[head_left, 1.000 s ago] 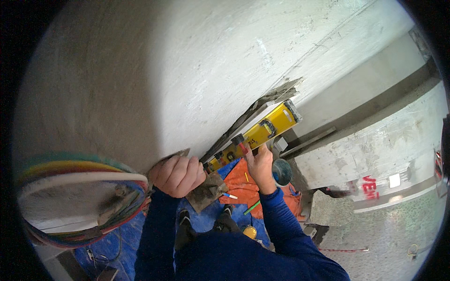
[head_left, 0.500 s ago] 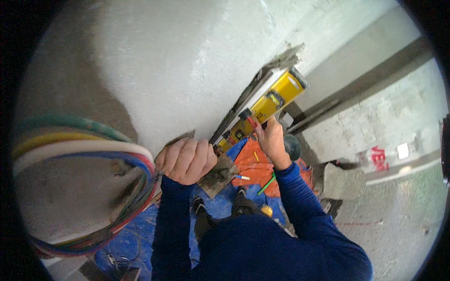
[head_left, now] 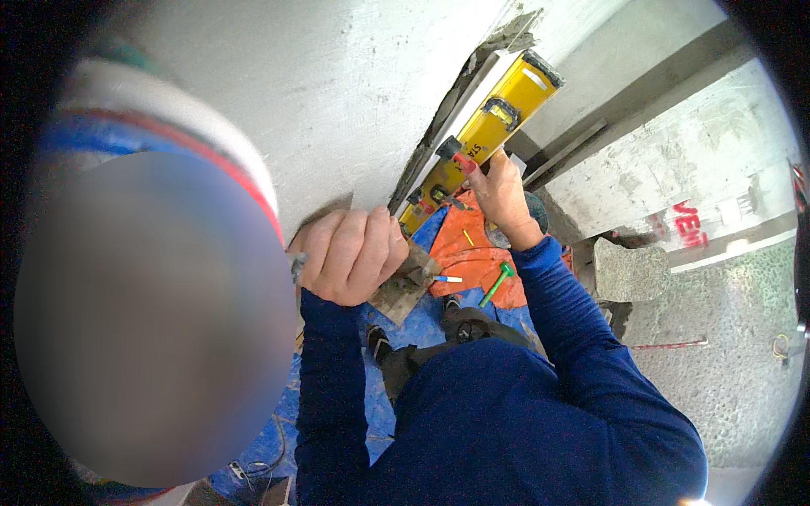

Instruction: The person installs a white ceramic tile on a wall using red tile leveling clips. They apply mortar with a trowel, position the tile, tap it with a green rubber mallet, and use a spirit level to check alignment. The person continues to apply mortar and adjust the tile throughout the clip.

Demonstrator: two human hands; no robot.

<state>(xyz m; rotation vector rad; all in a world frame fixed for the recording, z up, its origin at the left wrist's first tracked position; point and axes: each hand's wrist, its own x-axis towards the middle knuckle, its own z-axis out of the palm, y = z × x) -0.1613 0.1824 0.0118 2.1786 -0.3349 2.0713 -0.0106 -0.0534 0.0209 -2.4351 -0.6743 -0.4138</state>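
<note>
My right hand [head_left: 504, 196] grips the lower edge of a long yellow spirit level [head_left: 496, 108], its thumb by a red and black clamp [head_left: 456, 153]. The level slants up and away along a pale straight strip [head_left: 472, 94] at the edge of the grey plastered wall [head_left: 337, 101]. Close to the wall, my left hand [head_left: 354, 253] is closed in a fist near the level's lower end. A small grey bit pokes out at its left side, but what the fist holds is hidden.
Coiled coloured hoses [head_left: 228, 139] loom at the left, largely covered by a blurred patch. Below lie an orange sheet [head_left: 460, 244], a blue sheet [head_left: 384, 413], a flat greyish board [head_left: 401, 295], a green hammer-shaped tool [head_left: 496, 285] and a marker [head_left: 448, 279]. A rough block [head_left: 629, 270] stands right.
The view has shifted, and the hoses now fill more of the left side behind a blur. Both hands and the level sit slightly higher and further right in the picture; the grips look unchanged.
</note>
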